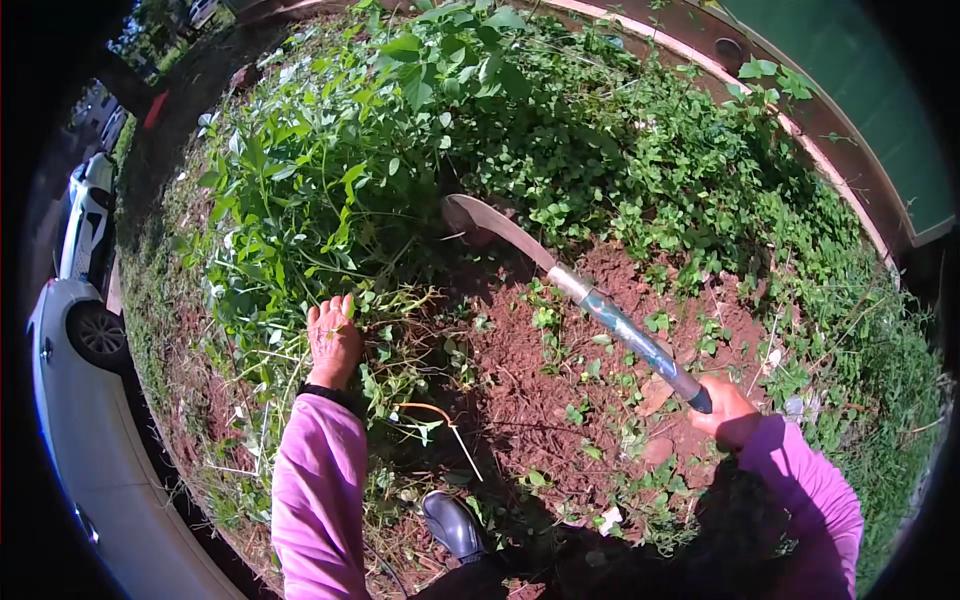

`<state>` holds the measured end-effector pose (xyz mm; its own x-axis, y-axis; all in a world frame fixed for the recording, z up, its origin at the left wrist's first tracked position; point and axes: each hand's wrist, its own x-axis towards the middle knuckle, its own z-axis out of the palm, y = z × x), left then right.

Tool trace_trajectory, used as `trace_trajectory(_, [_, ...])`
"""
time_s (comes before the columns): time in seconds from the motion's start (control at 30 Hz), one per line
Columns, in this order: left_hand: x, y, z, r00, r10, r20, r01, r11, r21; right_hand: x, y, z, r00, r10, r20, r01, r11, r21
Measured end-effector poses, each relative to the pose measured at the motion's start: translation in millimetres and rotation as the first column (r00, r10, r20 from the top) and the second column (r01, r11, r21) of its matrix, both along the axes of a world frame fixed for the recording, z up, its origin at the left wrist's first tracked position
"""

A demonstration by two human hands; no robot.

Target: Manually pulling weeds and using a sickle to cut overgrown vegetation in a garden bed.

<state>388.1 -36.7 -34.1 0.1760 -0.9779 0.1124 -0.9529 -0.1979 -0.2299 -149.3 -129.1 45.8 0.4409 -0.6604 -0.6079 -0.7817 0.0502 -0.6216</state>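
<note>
My right hand [724, 412] grips the lower end of a sickle [626, 330] with a long tubular handle in worn blue-green and grey. Its curved metal blade [502, 223] reaches up and left, with the tip beside the base of a dense clump of leafy green weeds [300, 202]. My left hand [334, 339] is closed around weed stems at the near side of that clump; the fingertips are partly hidden by leaves. Pale stems and roots [397, 315] spread to the right of the left hand. Between my hands lies reddish-brown soil [525, 360] with scattered small plants.
Low green ground cover [675, 165] grows toward a curved concrete edge [817, 161] and green wall [847, 90]. A silver car [120, 450] stands at left, with a white car [86, 217] beyond. My dark boot [454, 525] is below, near an orange-and-white thin strip [442, 416].
</note>
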Motion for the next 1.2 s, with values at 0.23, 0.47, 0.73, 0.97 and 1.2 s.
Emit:
trace_trajectory(0.23, [-9, -5, 1, 0.999, 0.022, 0.044, -0.023, 0.999, 0.026, -54, 50, 21, 0.999, -0.04, 0.014, 0.041, 0.998, -0.049])
trace_trajectory(0.47, [-44, -5, 28, 0.987, -0.095, 0.126, 0.094, 0.995, 0.019, -58, 51, 4, 0.849, -0.49, 0.198, 0.405, 0.843, 0.354])
trace_trajectory(0.73, [-127, 2, 106, 0.946, -0.323, -0.021, 0.312, 0.892, 0.326, -119, 91, -7, 0.785, -0.615, 0.072, 0.546, 0.742, 0.39])
trace_trajectory(0.97, [-225, -104, 83, 0.884, -0.369, -0.289, 0.443, 0.857, 0.262, -126, 91, -25, 0.689, -0.718, 0.098, 0.524, 0.587, 0.617])
trace_trajectory(1.2, [-192, -168, -28, 0.98, -0.153, -0.127, 0.185, 0.936, 0.301, -117, 113, -43, 0.555, -0.829, 0.07, 0.386, 0.331, 0.861])
